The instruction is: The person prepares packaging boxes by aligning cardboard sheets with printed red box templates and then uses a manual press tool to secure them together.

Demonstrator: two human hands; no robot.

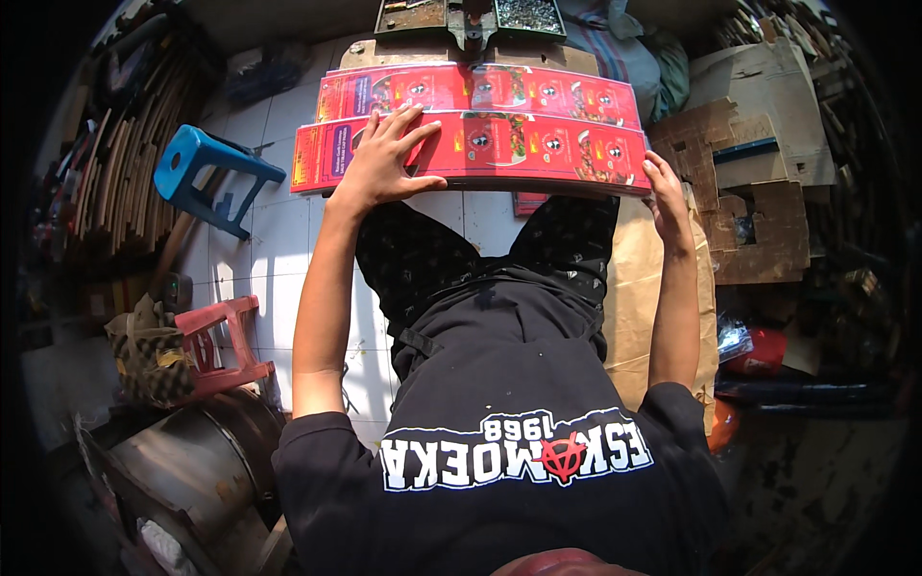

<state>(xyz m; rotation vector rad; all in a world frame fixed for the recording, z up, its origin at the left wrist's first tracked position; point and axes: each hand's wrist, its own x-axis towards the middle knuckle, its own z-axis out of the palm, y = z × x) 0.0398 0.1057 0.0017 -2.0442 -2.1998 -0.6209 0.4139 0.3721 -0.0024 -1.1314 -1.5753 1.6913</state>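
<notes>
A stack of flat red printed carton sheets (538, 149) lies across my knees. My left hand (382, 154) rests flat on its left part with fingers spread. My right hand (665, 187) grips the stack's right end at the edge. A second stack of the same red sheets (480, 91) lies just behind the first, on a wooden board. I sit with black-trousered legs under the sheets.
A metal machine (471, 19) with trays stands beyond the stacks. Brown cardboard boxes (759, 182) pile up at right. A blue plastic stool (206, 173) lies tipped at left, a red stool (226, 346) nearer, and a metal drum (192, 470) at lower left. Brown paper (639, 307) covers the tiled floor at right.
</notes>
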